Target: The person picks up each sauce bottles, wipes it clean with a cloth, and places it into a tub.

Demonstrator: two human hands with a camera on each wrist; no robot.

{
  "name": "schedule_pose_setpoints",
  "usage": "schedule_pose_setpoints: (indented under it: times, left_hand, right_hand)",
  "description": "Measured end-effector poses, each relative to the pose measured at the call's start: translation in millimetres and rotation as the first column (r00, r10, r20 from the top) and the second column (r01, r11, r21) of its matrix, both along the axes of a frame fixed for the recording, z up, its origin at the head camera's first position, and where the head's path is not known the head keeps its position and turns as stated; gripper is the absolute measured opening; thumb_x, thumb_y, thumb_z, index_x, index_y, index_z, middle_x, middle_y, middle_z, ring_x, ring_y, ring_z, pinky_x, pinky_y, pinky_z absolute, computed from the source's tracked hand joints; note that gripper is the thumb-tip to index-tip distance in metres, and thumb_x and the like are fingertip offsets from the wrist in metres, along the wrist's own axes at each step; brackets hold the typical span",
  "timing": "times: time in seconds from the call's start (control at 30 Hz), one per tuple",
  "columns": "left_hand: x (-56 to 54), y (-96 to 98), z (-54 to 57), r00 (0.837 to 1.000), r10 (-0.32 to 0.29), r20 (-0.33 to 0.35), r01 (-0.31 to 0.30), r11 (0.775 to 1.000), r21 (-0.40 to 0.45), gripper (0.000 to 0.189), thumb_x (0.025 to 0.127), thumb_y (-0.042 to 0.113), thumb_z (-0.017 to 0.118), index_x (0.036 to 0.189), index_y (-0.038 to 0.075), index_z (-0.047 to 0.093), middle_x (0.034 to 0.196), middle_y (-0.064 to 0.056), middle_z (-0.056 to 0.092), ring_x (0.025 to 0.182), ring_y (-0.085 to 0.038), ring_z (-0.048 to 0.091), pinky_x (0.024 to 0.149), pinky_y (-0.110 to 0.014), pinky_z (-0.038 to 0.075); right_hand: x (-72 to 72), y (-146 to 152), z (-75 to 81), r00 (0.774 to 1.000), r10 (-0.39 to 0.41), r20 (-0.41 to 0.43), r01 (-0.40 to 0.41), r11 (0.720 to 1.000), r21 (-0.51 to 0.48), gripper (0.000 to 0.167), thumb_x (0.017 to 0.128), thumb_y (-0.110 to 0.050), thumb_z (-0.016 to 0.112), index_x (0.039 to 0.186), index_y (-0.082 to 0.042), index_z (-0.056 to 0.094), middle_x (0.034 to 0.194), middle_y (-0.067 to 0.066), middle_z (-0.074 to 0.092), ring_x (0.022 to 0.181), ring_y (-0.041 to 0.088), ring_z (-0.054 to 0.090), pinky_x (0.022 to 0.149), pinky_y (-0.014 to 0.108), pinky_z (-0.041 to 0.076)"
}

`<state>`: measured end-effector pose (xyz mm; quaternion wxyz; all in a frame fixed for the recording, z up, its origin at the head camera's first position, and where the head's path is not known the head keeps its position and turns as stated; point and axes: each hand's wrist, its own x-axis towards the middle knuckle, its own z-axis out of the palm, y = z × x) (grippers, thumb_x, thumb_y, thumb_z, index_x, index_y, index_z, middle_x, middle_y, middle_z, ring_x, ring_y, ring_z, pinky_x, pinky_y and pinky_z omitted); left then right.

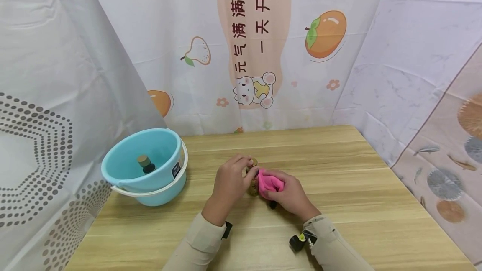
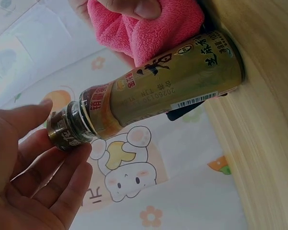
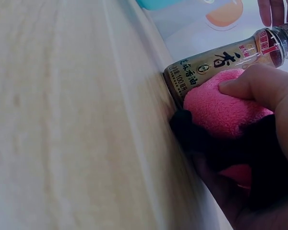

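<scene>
A small sesame oil bottle with a gold label and a gold cap stands upright on the wooden table. My left hand pinches the cap between thumb and fingertips. Bunched in my right hand is a pink cloth, which touches the side of the bottle's body. In the right wrist view the thumb lies over the cloth, and the bottle is partly hidden behind it.
A light blue bucket with a white handle stands at the table's left. Inside it is a dark bottle with a tan cap. Printed curtains hang behind the wooden table.
</scene>
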<state>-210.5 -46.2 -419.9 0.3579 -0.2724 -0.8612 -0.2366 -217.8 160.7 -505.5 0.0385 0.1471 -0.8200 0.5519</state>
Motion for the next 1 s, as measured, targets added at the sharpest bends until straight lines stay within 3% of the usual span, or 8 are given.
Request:
schedule_pose_setpoints:
  times: [0.53,0.73,1.0]
  left_hand:
    - [-2.0,1.0,-2.1,1.000,-0.009,-0.024,0.009,1.000,0.020,0.009,0.086,0.015,0.085,0.085,0.011,0.076,0.097,-0.004,0.078,0.091,-0.018,0.077,0.077,-0.029,0.064]
    - [-0.9,-0.6,-1.2,1.000,-0.011,0.022,0.010,0.999,0.034,0.009,0.088,0.016,0.084,0.086,0.010,0.078,0.099,-0.004,0.078,0.094,-0.018,0.077,0.078,-0.030,0.064]
    - [-2.4,-4.3,-0.5,0.992,-0.045,0.117,0.037,0.997,0.067,0.007,0.092,0.016,0.080,0.092,0.009,0.079,0.105,-0.005,0.079,0.101,-0.020,0.076,0.085,-0.032,0.063]
  right_hand:
    - [2.9,0.2,4.6,1.000,-0.016,-0.010,0.016,1.000,0.016,0.056,0.080,-0.008,0.088,0.128,-0.032,0.072,0.130,-0.003,0.070,0.111,0.016,0.066,0.090,0.023,0.056]
    - [3.3,-1.3,4.4,0.998,-0.045,-0.038,0.045,0.999,0.007,0.056,0.079,-0.014,0.090,0.128,-0.035,0.072,0.125,-0.006,0.071,0.106,0.015,0.066,0.087,0.025,0.058]
    - [3.4,-1.5,4.0,0.997,-0.045,-0.062,0.040,0.997,-0.071,0.057,0.082,-0.013,0.089,0.130,-0.037,0.070,0.130,-0.005,0.070,0.108,0.019,0.066,0.083,0.026,0.060]
